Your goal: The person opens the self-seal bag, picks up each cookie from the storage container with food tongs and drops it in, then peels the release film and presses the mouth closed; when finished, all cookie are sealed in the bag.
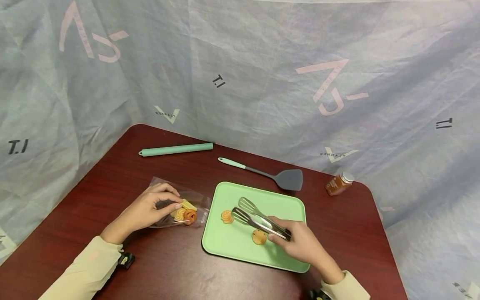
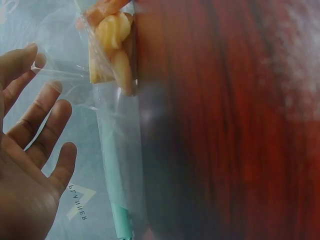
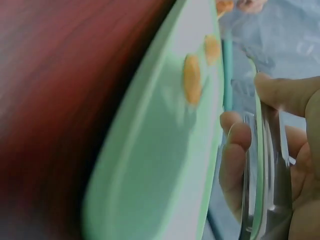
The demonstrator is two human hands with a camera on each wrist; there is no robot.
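Observation:
My left hand (image 1: 150,208) pinches the film of a clear plastic bag (image 1: 196,198) between thumb and fingertip; its other fingers are spread in the left wrist view. Inside the bag lie a yellow stick biscuit (image 1: 188,205), a pale swirl cookie (image 1: 179,215) and an orange-brown round cookie (image 1: 190,216). Metal tongs (image 1: 262,225) with slotted ends are gripped in my right hand (image 1: 300,239), held above a light green tray (image 1: 232,191). On that tray sit a swirl cookie (image 1: 226,216), just left of the tong tips, and a round cookie (image 1: 259,237) below the tongs.
Behind the tray lies a grey spatula (image 1: 288,179) with a pale green handle. A green rod (image 1: 176,149) lies at the back left of the dark red table (image 1: 180,266). A lidded jar (image 1: 339,184) rests near the back right edge. Grey cloth hangs behind.

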